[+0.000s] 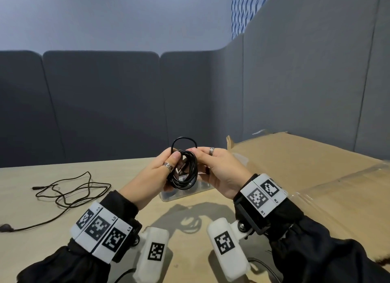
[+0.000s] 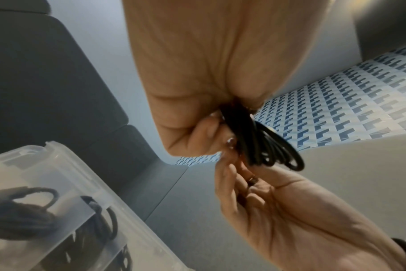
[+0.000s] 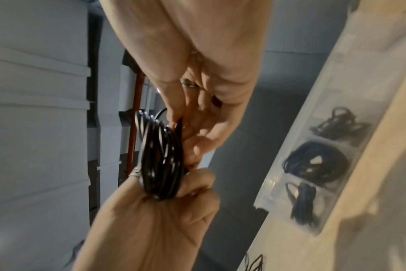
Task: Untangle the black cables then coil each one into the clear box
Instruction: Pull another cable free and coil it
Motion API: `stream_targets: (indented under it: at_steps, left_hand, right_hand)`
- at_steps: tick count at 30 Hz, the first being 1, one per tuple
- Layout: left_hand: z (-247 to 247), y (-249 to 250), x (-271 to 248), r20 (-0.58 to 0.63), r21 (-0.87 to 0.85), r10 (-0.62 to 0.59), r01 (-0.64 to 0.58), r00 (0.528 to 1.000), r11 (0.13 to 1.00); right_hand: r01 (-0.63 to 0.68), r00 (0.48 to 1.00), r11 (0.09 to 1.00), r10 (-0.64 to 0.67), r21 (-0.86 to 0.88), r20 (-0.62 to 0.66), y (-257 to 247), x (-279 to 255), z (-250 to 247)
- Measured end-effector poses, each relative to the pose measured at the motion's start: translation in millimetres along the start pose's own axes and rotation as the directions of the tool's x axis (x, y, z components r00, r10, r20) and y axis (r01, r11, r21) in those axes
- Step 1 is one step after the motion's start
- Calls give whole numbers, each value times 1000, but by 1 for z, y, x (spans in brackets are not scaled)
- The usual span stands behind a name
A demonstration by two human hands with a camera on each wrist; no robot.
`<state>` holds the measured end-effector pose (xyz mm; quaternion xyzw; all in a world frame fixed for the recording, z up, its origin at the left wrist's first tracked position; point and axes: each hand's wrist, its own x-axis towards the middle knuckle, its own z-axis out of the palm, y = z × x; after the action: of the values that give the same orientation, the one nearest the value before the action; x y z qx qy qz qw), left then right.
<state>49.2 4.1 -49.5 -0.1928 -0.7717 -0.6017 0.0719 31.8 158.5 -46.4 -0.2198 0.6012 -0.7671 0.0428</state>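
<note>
A black cable wound into a coil (image 1: 185,171) is held between both hands above the clear box (image 1: 168,197). My left hand (image 1: 175,162) grips the coil's left side, thumb across the strands. My right hand (image 1: 202,156) pinches a loop at the coil's upper right. From the left wrist the coil (image 2: 262,144) hangs from the left fingers. In the right wrist view the coil (image 3: 160,155) sits between both hands. The clear box (image 3: 325,82) holds three coiled black cables in separate compartments. A second black cable (image 1: 69,190) lies loose and tangled on the table at the left.
A large flat cardboard box (image 1: 306,166) covers the table's right side, close to the clear box. Grey padded panels wall the table at the back and right. The loose cable's plug end (image 1: 6,228) lies near the left edge.
</note>
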Motion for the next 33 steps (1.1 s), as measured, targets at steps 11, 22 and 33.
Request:
stream_targets:
  at_steps: [11,22,33]
  left_hand:
    - [1,3,2,-122,185,83,-60,989,981]
    - [-4,-5,8,-205,385,113,-26,972,923]
    - [-20,-1,6,-146,447,203,-119,968,887]
  right_hand:
    - [31,984,973,10,-231,176,-1,-6,10]
    - [128,967,484,-256,-866,0,-8,-5,-1]
    - [361,893,374,-402,-854,202,-39,-15,-13]
